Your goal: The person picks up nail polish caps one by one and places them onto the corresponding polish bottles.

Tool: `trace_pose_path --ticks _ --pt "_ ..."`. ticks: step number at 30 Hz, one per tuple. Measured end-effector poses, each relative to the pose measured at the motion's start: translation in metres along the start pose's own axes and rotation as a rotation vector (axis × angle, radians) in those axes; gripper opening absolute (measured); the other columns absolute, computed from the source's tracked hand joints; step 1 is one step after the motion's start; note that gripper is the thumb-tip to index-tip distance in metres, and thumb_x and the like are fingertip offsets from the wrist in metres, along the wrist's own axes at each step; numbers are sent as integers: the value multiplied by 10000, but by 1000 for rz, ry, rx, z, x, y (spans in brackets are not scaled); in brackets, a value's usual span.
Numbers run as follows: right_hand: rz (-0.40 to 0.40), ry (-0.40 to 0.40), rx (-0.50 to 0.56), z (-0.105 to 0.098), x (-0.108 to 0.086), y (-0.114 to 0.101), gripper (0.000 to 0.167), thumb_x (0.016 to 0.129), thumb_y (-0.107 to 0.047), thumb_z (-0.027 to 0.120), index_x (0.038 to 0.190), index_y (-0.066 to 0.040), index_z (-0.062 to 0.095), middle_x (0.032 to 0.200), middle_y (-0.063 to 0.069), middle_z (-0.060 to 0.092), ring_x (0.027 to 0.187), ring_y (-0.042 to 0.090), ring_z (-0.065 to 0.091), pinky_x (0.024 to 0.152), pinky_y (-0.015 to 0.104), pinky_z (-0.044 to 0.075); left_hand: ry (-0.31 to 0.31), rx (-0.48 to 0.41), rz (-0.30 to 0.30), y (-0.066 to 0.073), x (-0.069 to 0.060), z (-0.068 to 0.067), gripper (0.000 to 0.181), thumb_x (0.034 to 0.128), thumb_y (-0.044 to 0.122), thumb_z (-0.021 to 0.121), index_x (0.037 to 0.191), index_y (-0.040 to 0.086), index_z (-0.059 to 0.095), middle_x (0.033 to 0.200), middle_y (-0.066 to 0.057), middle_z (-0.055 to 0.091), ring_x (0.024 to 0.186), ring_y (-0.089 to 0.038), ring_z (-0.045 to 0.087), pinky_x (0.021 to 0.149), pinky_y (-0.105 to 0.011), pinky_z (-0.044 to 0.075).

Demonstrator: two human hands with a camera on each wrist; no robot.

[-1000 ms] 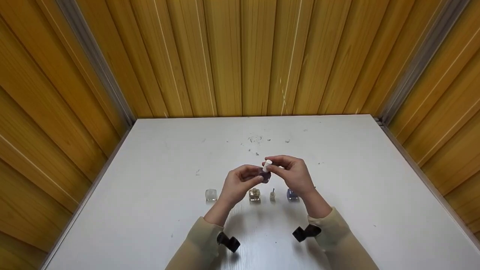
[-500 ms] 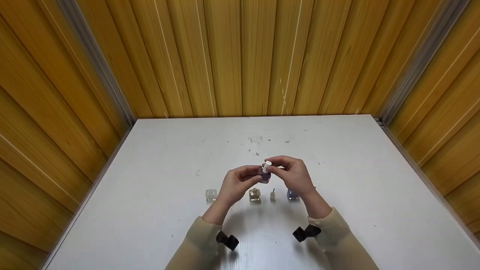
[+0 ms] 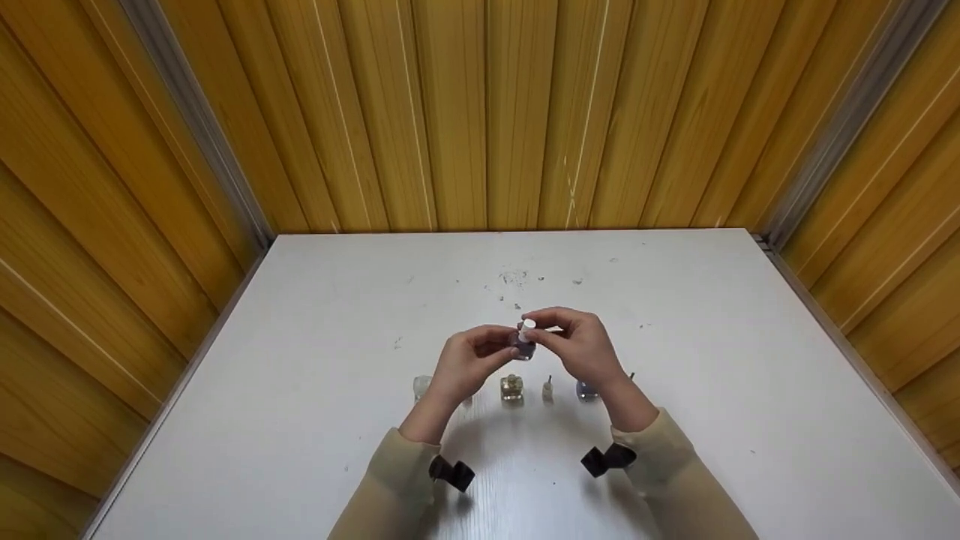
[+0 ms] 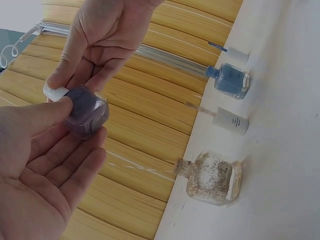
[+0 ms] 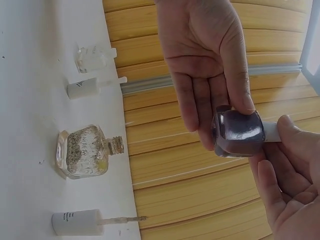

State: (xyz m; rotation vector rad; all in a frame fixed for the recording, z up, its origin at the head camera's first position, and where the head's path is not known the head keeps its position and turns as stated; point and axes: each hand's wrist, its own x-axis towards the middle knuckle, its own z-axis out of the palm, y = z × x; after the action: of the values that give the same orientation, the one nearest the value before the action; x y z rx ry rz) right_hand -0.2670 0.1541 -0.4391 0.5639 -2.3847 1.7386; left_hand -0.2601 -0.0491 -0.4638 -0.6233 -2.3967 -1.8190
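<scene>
Between the two hands, above the table, is a purple nail polish bottle [image 3: 524, 350] with a white cap [image 5: 271, 132] on its neck. The left hand [image 3: 465, 363] grips the glass body between thumb and fingers. The right hand [image 3: 587, 350] pinches the cap between thumb and fingers. In the right wrist view the cap sits against the purple bottle [image 5: 240, 132]; whether it is fully screwed down I cannot tell. Behind the hands stands an uncapped glitter bottle [image 4: 212, 179], with a white cap and brush [image 4: 231, 121] upright beside it.
On the white table [image 3: 337, 315] an open blue bottle [image 4: 231, 81] stands with its cap and brush [image 4: 237, 55] beside it. A clear bottle [image 5: 91, 59] and another brush cap [image 5: 84, 88] stand to the left. Wood-patterned walls [image 3: 480, 112] enclose the table's back and sides.
Both hands, with the purple bottle and its cap, have shifted slightly left and up in the head view. Their grips look the same.
</scene>
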Motion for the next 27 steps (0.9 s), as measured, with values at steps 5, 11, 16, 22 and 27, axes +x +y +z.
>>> trace_pose_path --ticks 5,11,16,22,27 --pt "-33 -47 -56 7 11 -6 220 924 -122 768 1132 -52 772 1080 142 772 1024 231 727 867 272 631 17 49 -8 0 1 -13 288 927 115 768 1192 5 734 1135 -163 763 1051 -278 755 903 -270 625" --pt "-46 -104 -127 22 27 -10 187 939 -141 755 1114 -82 774 1076 105 775 1037 272 732 887 350 639 29 133 -63 -4 4 -30 305 945 103 744 1238 18 721 1136 -142 768 1056 -265 753 912 -299 627" --pt "27 -138 -153 39 40 -12 180 933 -120 758 1107 -76 774 1073 104 773 1033 277 745 885 382 641 51 190 -113 -11 6 -42 321 950 90 735 1264 26 709 1145 -136 770 1069 -268 746 939 -354 624" --pt "101 -150 -205 61 54 -12 170 923 -90 763 1092 -79 781 1024 92 778 999 244 747 845 363 639 86 242 -179 -23 8 -55 296 935 86 751 1225 30 730 1130 -133 780 1055 -275 753 930 -391 628" --pt "116 -171 -244 78 62 -8 154 920 -65 754 1072 -55 780 988 101 782 922 212 739 788 338 629 103 271 -234 -37 10 -62 297 925 75 759 1218 34 738 1128 -124 784 1051 -276 756 919 -406 631"
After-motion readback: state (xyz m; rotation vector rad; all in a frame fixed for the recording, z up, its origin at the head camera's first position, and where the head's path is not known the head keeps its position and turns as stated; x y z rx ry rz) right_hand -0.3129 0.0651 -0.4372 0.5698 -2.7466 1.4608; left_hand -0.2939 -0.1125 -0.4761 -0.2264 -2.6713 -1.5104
